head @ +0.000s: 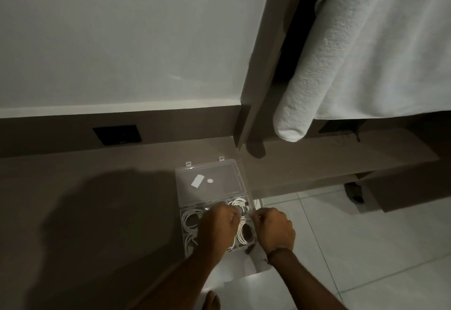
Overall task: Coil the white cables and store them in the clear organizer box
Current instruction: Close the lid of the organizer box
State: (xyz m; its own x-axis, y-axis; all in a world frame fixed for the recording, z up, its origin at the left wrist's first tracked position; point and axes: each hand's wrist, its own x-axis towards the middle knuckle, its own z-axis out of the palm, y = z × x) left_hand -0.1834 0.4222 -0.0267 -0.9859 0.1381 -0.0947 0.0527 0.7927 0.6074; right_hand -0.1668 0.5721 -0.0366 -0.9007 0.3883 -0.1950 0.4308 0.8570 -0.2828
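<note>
The clear organizer box sits at the right end of a brown desk, its lid swung open and lying back. White coiled cables fill its compartments: one coil at the left, another at the back right. My left hand and my right hand hover over the box's middle, both with fingers pinched on a white cable coil that lies between them in the right compartment. The hands hide the box's centre.
The brown desk has a black socket plate on its back panel. White towels hang at the upper right over a lower shelf. White floor tiles lie to the right, just past the box.
</note>
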